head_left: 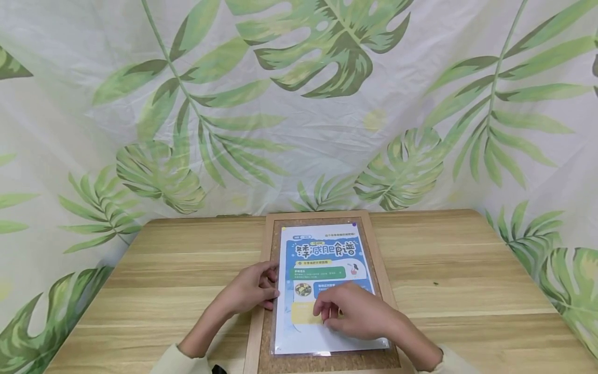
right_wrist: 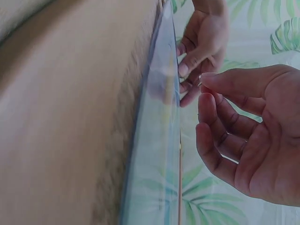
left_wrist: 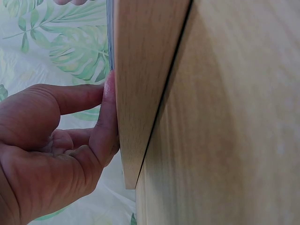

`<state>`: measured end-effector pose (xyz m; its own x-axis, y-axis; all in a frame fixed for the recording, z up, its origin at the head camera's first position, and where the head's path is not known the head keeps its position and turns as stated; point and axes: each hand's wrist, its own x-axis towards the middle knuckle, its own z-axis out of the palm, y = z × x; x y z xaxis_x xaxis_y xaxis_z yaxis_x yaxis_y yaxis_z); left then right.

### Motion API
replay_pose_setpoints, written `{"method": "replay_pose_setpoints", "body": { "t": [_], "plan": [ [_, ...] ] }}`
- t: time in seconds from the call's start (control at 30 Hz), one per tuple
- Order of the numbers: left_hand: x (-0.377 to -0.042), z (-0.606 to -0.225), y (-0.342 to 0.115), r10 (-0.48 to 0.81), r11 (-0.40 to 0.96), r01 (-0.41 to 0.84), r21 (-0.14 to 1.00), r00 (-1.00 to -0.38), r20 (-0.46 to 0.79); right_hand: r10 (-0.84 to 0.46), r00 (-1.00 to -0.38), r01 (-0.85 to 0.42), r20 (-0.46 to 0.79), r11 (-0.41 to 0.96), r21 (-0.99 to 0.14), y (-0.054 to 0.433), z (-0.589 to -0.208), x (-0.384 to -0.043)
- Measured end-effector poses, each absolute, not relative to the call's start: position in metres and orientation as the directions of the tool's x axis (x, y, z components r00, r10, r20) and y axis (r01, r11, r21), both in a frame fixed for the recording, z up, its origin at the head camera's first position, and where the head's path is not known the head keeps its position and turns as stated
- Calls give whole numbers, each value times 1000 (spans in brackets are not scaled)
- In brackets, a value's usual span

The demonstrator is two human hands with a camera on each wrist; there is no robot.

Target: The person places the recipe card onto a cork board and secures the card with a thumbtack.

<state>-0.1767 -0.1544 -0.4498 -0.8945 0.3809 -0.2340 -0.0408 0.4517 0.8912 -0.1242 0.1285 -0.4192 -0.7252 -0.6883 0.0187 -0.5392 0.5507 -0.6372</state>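
A plastic-covered printed sheet with blue, green and yellow panels lies on a wood-framed cork board. Round-headed pins sit at its upper corners, a yellow pin on the left and a purple pin on the right. My left hand rests at the sheet's left edge, fingers loosely bent, fingertips on the sheet's border and the frame. Over the lower part of the sheet is my right hand. Its thumb and forefinger pinch a small shiny pin, mostly hidden by the fingertips.
The board lies on a wood-grain table, its far end near the table's back edge. Behind hangs a leaf-patterned cloth. A tiny dark green speck is on the table to the right. A black object shows beside the left sleeve.
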Motion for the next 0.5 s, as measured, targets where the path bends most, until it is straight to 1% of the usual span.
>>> {"method": "replay_pose_setpoints", "body": {
  "t": [0.23, 0.5],
  "plan": [
    [-176, -450, -155, 397, 445, -28, 895, -890, -225, -702, -712, -520, 5, 522, -676, 114, -425, -125],
    [-175, -450, -156, 404, 441, -21, 897, -888, -219, -718, -696, -525, 8, 502, -687, 101, -429, -124]
  ]
}}
